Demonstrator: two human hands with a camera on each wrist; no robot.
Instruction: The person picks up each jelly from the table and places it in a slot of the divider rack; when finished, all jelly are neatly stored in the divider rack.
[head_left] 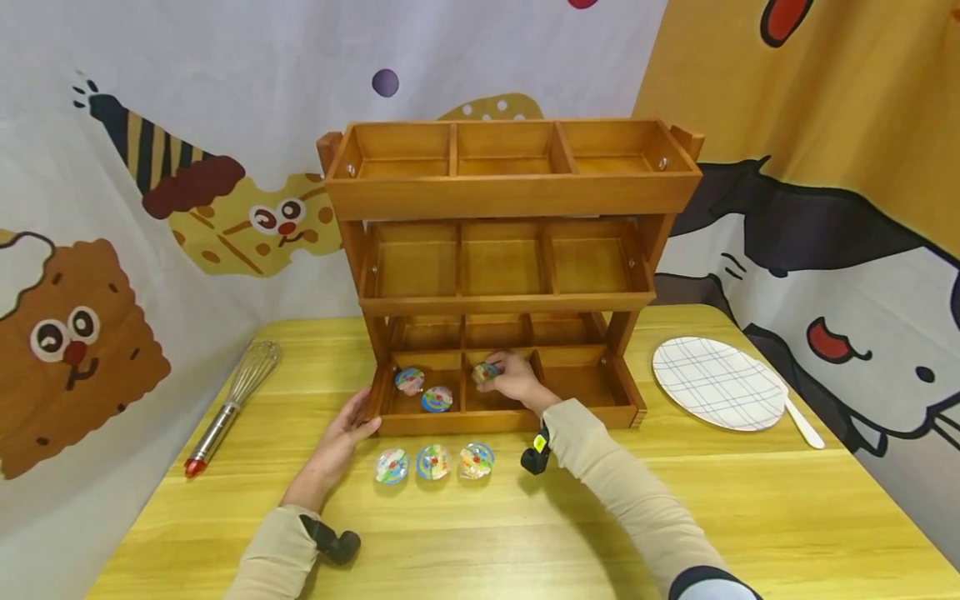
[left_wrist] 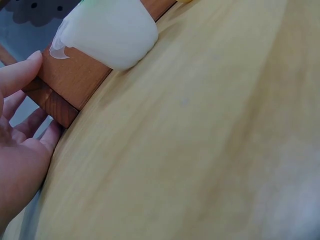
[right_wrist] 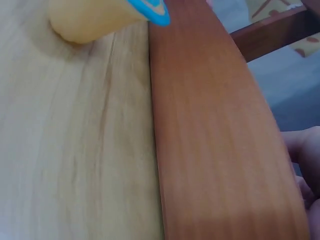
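Right hand (head_left: 521,382), jelly cup (head_left: 483,372) pinched at fingertips (head_left: 491,386), left hand (head_left: 341,437) spread against rack (head_left: 510,421)

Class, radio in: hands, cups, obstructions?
Right hand pinches cup at lowest middle compartment. Left hand touches rack. Three cups on table. Nothing visibly blocking.

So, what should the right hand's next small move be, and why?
Probably lower the small round cup with a colourful printed lid into the lowest middle compartment of the brown wooden rack: the right hand pinches it there, and two similar cups lie in the left compartment, while the left hand touches the rack's end.
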